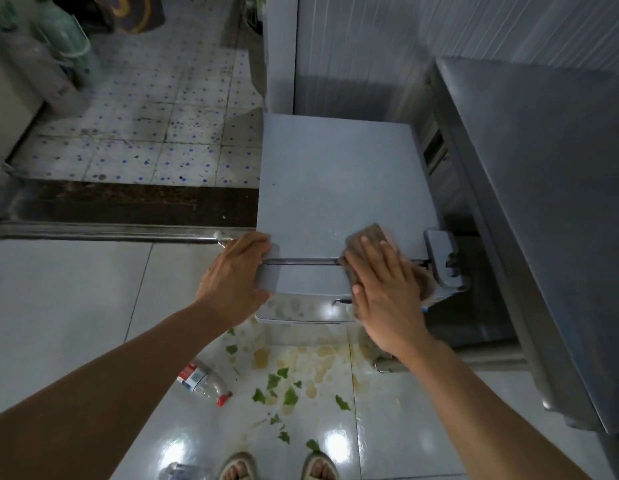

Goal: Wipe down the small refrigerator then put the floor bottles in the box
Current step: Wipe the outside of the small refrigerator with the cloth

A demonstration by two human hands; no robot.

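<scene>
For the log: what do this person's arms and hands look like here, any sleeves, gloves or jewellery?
Both forearms are bare for their whole visible length; no sleeve shows. The left hand and the right hand are bare too, with no gloves, and no ring, watch or bracelet is visible. Fingernails look short and unpainted. No markings can be made out.

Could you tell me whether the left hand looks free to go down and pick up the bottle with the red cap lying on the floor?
Probably not yet. The left hand has its grip on the front left corner of the small refrigerator, steadying it. The bottle lies uncovered on the floor below that arm, so once the hand lets go, the way looks free.
</scene>
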